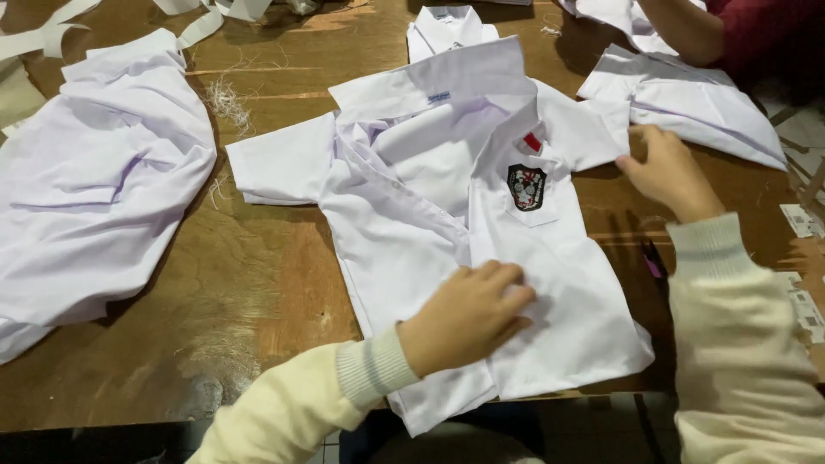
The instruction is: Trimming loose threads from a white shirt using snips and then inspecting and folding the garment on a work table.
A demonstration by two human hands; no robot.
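Worn brown wooden tabletop [258, 283], scuffed and littered with loose thread; white cloth strips are seen at the far left edge.

Item in hand: a white short-sleeved school shirt [412, 232], laid face up at the middle of the table, collar at the far side, hem over the near edge. The front is unbuttoned at the top and the left panel is rucked. A dark embroidered badge [527, 186] is noted on the chest pocket.

Left hand [467, 318]: laid palm-down on the lower front of the shirt, fingers together and slightly curled, pressing the cloth flat; nothing is clasped.
Right hand [669, 170]: set at the shirt's right sleeve, fingers closed on the sleeve edge as far as can be seen; the fingertips are partly hidden.

Handling, judged: light, thin, limp woven cloth; it is expected to crease readily and slide on the wood unless pinned. Firmer purchase is offered by the collar, the sleeve hems and the shoulder seams.

Nearby: a crumpled heap of white shirts [94, 189] at left, a folded white shirt [687, 99] at far right under another person's arm [687, 30], a further one behind the collar.
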